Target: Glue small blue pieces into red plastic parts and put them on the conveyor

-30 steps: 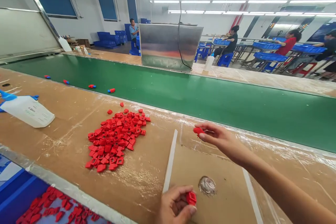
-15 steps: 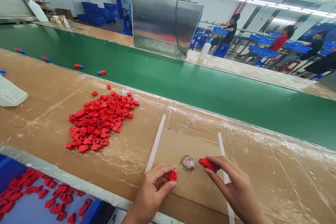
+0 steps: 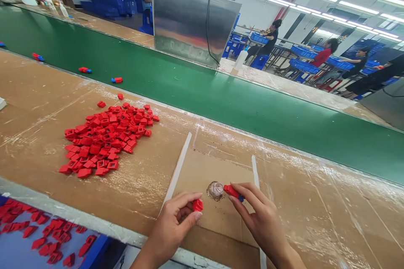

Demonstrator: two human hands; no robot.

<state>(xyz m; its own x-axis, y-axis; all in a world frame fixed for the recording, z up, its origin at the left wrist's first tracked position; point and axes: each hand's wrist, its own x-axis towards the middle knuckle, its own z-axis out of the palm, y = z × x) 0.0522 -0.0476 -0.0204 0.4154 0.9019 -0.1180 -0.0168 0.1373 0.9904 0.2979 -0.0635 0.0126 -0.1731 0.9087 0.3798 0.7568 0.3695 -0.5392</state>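
Observation:
Between thumb and fingers, my left hand (image 3: pixel 172 222) pinches a small red plastic block (image 3: pixel 198 205) with a square opening facing up. My right hand (image 3: pixel 263 214) is closed on a red-and-blue plastic piece (image 3: pixel 232 192); its red end points left and touches or overhangs the edge of a round, glossy clear blob (image 3: pixel 216 190) on the cardboard. My fingers hide part of the blue end. The left hand's block is apart from the blob, to its lower left. A pile of similar red blocks (image 3: pixel 107 134) lies on the table to the left.
A green conveyor belt (image 3: pixel 189 80) runs behind the table, carrying several red-and-blue pieces (image 3: pixel 116 80) at the left. A blue bin (image 3: pixel 94 252) with red parts stands below the table's front edge. White tape strips (image 3: pixel 178 168) flank the cardboard. People sit in the background.
My right hand has brought the red-and-blue piece left to the clear blob. My left hand keeps its red block. The view has shifted, and the belt pieces appear further left.

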